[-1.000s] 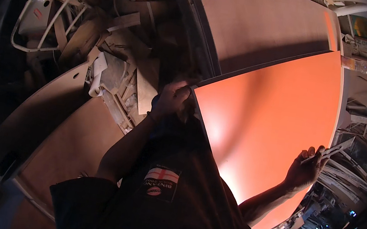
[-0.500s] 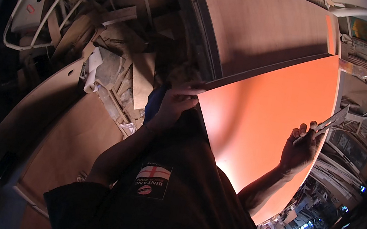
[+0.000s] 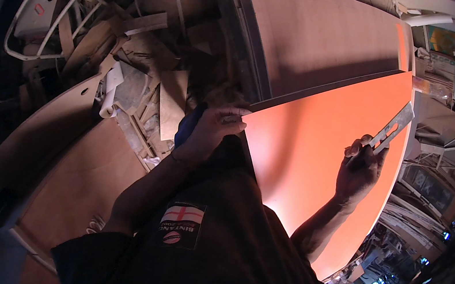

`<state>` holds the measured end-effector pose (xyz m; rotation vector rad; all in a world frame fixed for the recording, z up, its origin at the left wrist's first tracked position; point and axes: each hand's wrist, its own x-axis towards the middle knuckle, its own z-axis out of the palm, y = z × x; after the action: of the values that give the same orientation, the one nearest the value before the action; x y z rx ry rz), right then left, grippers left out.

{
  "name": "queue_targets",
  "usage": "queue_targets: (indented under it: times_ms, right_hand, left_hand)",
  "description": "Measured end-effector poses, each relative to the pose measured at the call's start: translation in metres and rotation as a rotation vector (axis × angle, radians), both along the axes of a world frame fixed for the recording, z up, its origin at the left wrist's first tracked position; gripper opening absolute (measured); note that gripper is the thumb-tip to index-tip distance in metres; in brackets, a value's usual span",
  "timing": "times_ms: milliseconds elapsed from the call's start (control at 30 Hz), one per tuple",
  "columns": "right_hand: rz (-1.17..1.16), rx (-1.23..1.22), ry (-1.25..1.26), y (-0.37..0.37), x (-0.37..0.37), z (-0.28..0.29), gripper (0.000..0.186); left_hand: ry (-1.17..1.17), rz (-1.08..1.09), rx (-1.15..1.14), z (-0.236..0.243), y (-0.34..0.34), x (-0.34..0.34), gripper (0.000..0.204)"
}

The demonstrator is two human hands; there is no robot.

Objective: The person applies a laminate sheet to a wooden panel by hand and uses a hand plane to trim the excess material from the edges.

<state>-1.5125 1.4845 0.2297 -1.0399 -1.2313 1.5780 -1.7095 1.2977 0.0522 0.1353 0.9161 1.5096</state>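
steadying the orange board [image 3: 335,140], seemingly — left hand [image 3: 209,132] pinching its corner, right hand [image 3: 359,173] curled round a metal blade [image 3: 401,116]. next likely needs a steady board.

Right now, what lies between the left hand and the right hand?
In the head view, only the face of the orange panel lies between the left hand and the right hand, crossed by a soft shadow.

Our left hand [image 3: 205,133] touches the left corner of an orange board [image 3: 330,116]. In our right hand [image 3: 360,172] we hold a slotted metal blade [image 3: 395,125], tilted above the board. Beyond it we see a brown board [image 3: 329,37]; wood scraps [image 3: 171,105] lie to our left.
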Motion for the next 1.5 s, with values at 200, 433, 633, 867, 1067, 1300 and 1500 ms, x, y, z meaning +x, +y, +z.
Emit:
queue_targets:
  times_ms: [200, 433, 633, 867, 1067, 1300, 1500]
  right_hand:
    - [0.003, -0.045, 0.014, -0.001, 0.0, -0.005, 0.039]
    - [-0.09, -0.148, 0.026, 0.001, 0.004, -0.021, 0.035]
    - [-0.152, -0.15, -0.013, -0.005, 0.015, -0.03, 0.029]
    - [-0.213, -0.199, 0.031, -0.011, 0.021, -0.044, 0.027]
    - [-0.385, -0.185, -0.011, -0.018, 0.028, -0.072, 0.024]
    - [-0.485, -0.174, -0.055, -0.032, 0.058, -0.102, 0.019]
    - [-0.573, -0.148, -0.03, -0.03, 0.069, -0.115, 0.023]
  left_hand:
    - [0.049, -0.126, 0.023, 0.005, 0.011, -0.01, 0.034]
    - [0.273, -0.327, 0.115, -0.013, 0.031, -0.017, 0.046]
    - [0.549, -0.237, 0.088, -0.043, 0.008, -0.03, 0.053]
    - [-0.428, -0.409, -0.068, -0.115, -0.008, -0.04, 0.055]
    - [0.236, -0.728, 0.351, -0.119, 0.023, -0.025, 0.051]
    - [-0.289, -0.819, 0.273, -0.099, 0.043, -0.037, 0.054]
    - [-0.22, -0.816, 0.1, -0.097, 0.049, -0.032, 0.05]
